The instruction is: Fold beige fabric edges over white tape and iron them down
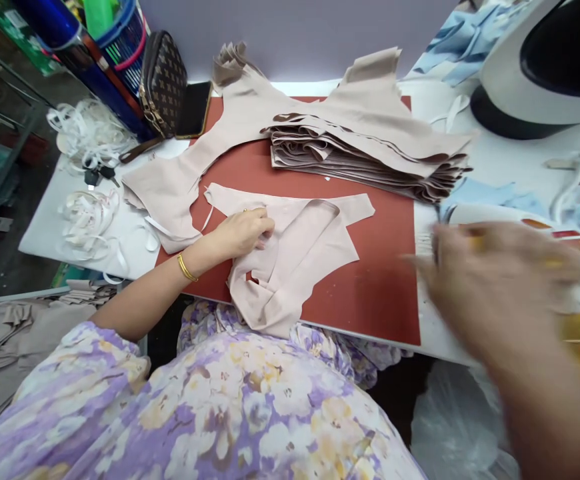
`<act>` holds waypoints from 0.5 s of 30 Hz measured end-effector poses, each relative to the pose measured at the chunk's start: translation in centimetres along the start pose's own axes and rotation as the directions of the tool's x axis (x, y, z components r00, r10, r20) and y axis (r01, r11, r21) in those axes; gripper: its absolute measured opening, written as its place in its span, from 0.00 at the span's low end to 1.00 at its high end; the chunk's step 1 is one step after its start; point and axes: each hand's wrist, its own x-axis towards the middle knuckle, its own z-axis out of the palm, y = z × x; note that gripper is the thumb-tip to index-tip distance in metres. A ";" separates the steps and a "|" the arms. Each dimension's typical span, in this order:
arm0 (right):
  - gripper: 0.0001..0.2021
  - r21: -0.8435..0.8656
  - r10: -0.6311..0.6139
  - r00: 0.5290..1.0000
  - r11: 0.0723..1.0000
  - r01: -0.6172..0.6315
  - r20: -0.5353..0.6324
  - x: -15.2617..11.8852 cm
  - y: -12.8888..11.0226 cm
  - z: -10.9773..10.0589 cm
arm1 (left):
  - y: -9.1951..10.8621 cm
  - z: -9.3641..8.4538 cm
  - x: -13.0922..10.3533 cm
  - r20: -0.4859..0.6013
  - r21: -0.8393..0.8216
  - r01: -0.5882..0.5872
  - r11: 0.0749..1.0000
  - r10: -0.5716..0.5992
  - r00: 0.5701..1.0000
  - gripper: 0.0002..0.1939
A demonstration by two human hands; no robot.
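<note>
My left hand (251, 232), fingers curled, presses on and grips the upper left part of a pale pink-beige cut fabric piece (310, 260). That piece lies loosely folded on a red-brown board (370, 300), its lower end hanging over the front edge towards my lap. At the right, beyond the board's edge, my right hand (500, 287) is smeared by motion. Whether it holds anything cannot be made out. Behind the piece lies a thick stack of the same fabric (370, 140), with more pieces (165, 183) spread at the left.
White tape bundles (87, 223) and a patterned pouch (165, 80) lie at the left, near a blue basket (125, 53). A white and black machine (545, 73) stands at the right, with light blue fabric (500, 197) before it. More beige fabric (25, 340) sits low at the left.
</note>
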 end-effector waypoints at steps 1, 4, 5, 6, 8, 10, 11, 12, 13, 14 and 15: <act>0.20 -0.045 0.003 0.999 0.999 -0.005 -0.044 -0.2 -2.8 1.2 | 0.0 0.0 0.1 0.002 0.004 -0.002 1.000 0.002 1.000 0.07; 0.12 0.080 0.010 0.998 0.997 -0.006 -0.055 -0.6 -9.1 5.2 | 0.1 0.1 0.3 -0.002 0.016 -0.025 1.000 0.025 1.000 0.06; 0.12 0.114 0.036 0.998 0.993 -0.030 -0.056 -0.7 -10.3 6.3 | 0.1 0.2 0.3 0.002 0.010 -0.031 0.999 0.031 1.000 0.06; 0.12 0.143 0.068 0.996 0.988 -0.060 -0.052 -0.8 -11.2 7.1 | 0.0 0.3 0.4 0.011 -0.004 -0.034 0.999 0.034 0.999 0.06; 0.12 0.181 0.135 0.990 0.975 -0.126 -0.039 -0.9 -12.2 8.0 | 0.0 0.5 0.4 0.029 -0.041 -0.032 0.999 0.033 0.999 0.07; 0.09 0.225 0.174 0.985 0.960 -0.166 -0.016 -0.9 -12.7 8.0 | -0.2 0.6 0.2 0.019 -0.075 -0.036 0.997 0.037 0.999 0.07; 0.07 0.252 0.176 0.984 0.953 -0.169 -0.006 -1.0 -12.7 7.9 | -0.2 0.6 0.0 0.002 -0.090 -0.039 0.995 0.039 0.999 0.07; 0.07 0.284 0.175 0.985 0.944 -0.167 -0.003 -1.0 -12.7 7.7 | -0.2 0.6 -0.2 -0.025 -0.105 -0.042 0.994 0.039 0.999 0.07; 0.07 0.321 0.171 0.985 0.934 -0.159 -0.008 -1.0 -12.7 7.4 | -0.3 0.5 -0.5 -0.055 -0.118 -0.044 0.992 0.037 0.998 0.08; 0.07 0.363 0.162 0.987 0.921 -0.145 -0.017 -1.0 -12.5 7.1 | -0.3 0.3 -0.8 -0.085 -0.132 -0.047 0.990 0.036 0.996 0.08; 0.08 0.408 0.153 0.988 0.904 -0.128 -0.028 -1.0 -12.3 6.8 | -0.2 0.1 -1.1 -0.111 -0.144 -0.051 0.988 0.035 0.993 0.08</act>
